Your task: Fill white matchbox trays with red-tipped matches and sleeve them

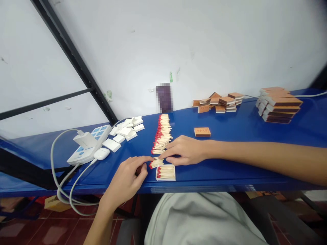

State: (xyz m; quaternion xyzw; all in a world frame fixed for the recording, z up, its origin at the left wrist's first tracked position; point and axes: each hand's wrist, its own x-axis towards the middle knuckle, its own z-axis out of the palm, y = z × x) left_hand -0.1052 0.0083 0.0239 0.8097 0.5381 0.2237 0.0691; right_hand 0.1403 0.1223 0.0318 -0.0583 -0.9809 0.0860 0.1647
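Wooden matches with red heads (162, 134) lie in a long row on the blue tabletop, heads to the left. At its near end a small bunch of matches (156, 163) sits apart from the row. My left hand (130, 175) touches the head side of this bunch with its stretched index fingertip; its other fingers are curled, the thumb apart. From the opposite side, my right hand (187, 150) reaches the stick ends with its fingertips, index finger and thumb spread. Just nearer me stands a white matchbox tray (174, 173) with matches in it.
A single orange matchbox (202, 132) lies beyond my right forearm. Behind it are a loose heap of matchboxes (219, 101) and a stacked block of them (279, 105). White trays (125, 131), a power strip (81, 154), an earphone case (101, 153) and cables are on the left.
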